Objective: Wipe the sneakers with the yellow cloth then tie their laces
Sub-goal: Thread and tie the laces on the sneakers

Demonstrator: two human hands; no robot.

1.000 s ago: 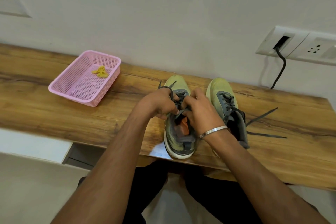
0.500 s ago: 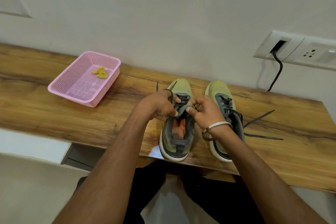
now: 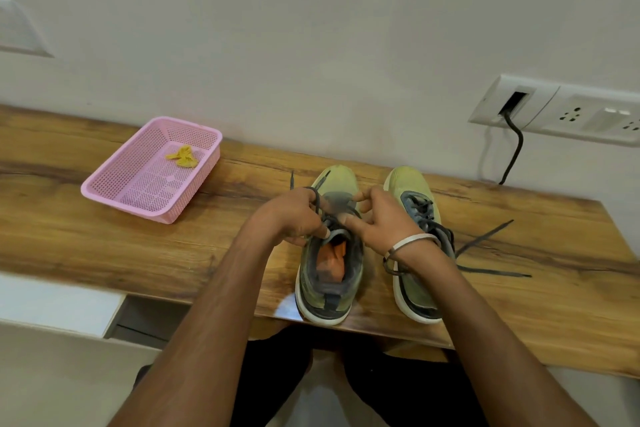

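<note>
A: Where's everything rel. to the pink perforated plastic basket (image 3: 104, 188)?

B: From my feed, the basket sits on the brown wood-grain desk (image 3: 86, 243), toward the wall. The crumpled yellow cloth (image 3: 182, 156) lies inside it, at its far corner. To the right of the basket stands the left yellow-green sneaker w/ white sole (image 3: 329, 253), heel at the desk's near edge; the matching right sneaker (image 3: 414, 243) is farther right again, just beside the first.

A: Hands?

B: Both over the left sneaker. Left hand (image 3: 294, 218) has fingers curled, w/ a loop of the dark grey lace (image 3: 317, 204) round one finger. Right hand (image 3: 384, 222) pinches lace between thumb and forefinger near the toe; other fingers reach down by the tongue. A silver bangle (image 3: 412, 241) is on that wrist.

A: Other shoe's laces?

B: Loose dark laces (image 3: 485, 236) trail across the desk on the side away from the basket, untied.

A: Wall?

B: White switch plate (image 3: 571, 114) w/ a black cable (image 3: 516, 149) hanging, far right of the basket.
</note>
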